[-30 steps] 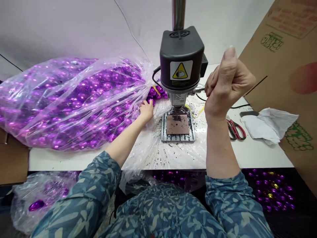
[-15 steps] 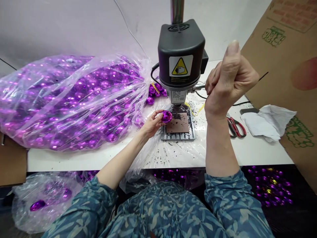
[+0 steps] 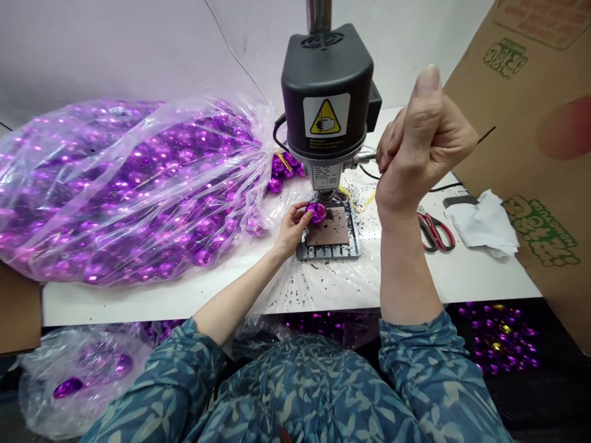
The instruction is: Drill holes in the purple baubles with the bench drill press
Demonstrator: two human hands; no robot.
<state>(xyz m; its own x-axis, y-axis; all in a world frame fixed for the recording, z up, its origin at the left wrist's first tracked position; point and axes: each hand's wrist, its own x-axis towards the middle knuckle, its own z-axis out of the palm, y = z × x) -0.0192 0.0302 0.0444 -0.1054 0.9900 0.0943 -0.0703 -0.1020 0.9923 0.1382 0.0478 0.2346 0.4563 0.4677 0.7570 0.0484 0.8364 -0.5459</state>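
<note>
My left hand (image 3: 294, 226) pinches a shiny purple faceted ball (image 3: 316, 213) between thumb and fingers. The ball is just below the spindle of a black drill press (image 3: 327, 86), above a brown board (image 3: 329, 227) on the press's metal base (image 3: 325, 252). To the right, my right hand (image 3: 421, 144) is closed around the end of the press's lever (image 3: 368, 157), thumb up. Dark shavings lie over the board and base.
A big clear bag (image 3: 124, 197) of purple balls fills the table's left. Loose purple balls (image 3: 276, 184) lie behind the press. Red-and-black scissors (image 3: 436, 232), white paper (image 3: 484, 223) and a cardboard box (image 3: 535, 154) are on the right. Plastic sheeting (image 3: 318, 286) covers the table front.
My left hand has carried the purple ball slightly right, in under the spindle. My right hand stays on the lever. The whole view has shifted slightly.
</note>
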